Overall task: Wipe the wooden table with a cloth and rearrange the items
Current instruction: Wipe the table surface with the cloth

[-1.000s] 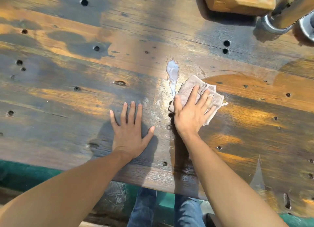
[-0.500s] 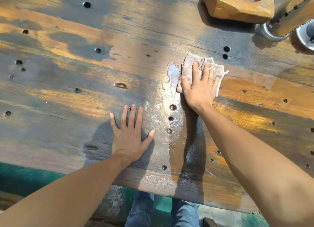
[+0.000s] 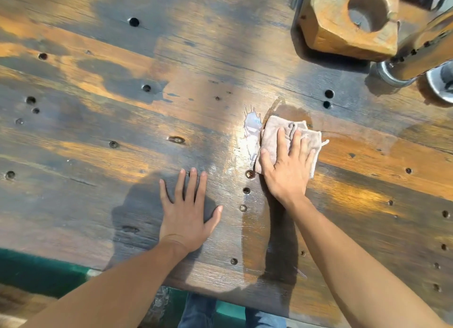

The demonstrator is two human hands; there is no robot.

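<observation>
The weathered wooden table (image 3: pixel 98 156), full of small holes, takes up most of the head view. My right hand (image 3: pixel 286 173) presses flat on a crumpled beige cloth (image 3: pixel 272 131) right of centre. A white, shiny wet puddle (image 3: pixel 252 126) touches the cloth's left edge. A dark damp streak runs from the cloth back toward the front edge. My left hand (image 3: pixel 186 215) lies flat on the wood with fingers spread, holding nothing, left of the right hand.
A chunky wooden block with a round hole (image 3: pixel 343 33) sits at the far right corner. Beside it stand a metal-based object (image 3: pixel 392 75) and another metal rim (image 3: pixel 441 82). The table's front edge runs along the bottom, with green floor (image 3: pixel 36 271) below.
My right hand pushed the cloth away from me past the puddle, then drew it back a little, leaving a wet arc beyond it. The left hand stayed put.
</observation>
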